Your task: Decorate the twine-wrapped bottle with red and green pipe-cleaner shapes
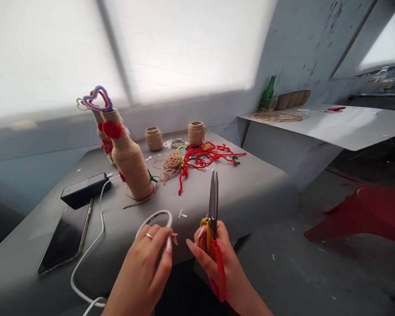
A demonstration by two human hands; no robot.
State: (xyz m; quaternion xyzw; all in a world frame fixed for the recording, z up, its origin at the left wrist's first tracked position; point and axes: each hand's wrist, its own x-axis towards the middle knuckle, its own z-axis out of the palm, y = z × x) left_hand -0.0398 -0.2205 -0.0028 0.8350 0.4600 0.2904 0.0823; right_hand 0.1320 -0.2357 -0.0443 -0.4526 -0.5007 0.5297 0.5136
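Observation:
My left hand (pixel 148 259) grips a roll of white tape (pixel 165 213), a thin ring whose lower part is hidden behind the fingers. A short white strip sticks out by the thumb and fingertips. In my right hand (pixel 228 259) are scissors (pixel 213 206) with red and yellow handles, blades pointing up and almost together. Both hands are over the near edge of the grey table (pixel 250 188). Beyond my left hand stands a twine-wrapped bottle (pixel 131 162) with red and green decorations and a purple heart (pixel 102 100) at its top. Another decorated bottle is partly hidden behind it.
Twine-wrapped jars (pixel 154 139), loose twine (pixel 171 166) and red fuzzy strands (pixel 200 156) lie farther back. A phone (pixel 66 237), a power bank (pixel 85 188) and a white cable (pixel 100 224) are on the left. At right are a second table (pixel 345 127) and a red stool (pixel 368 215).

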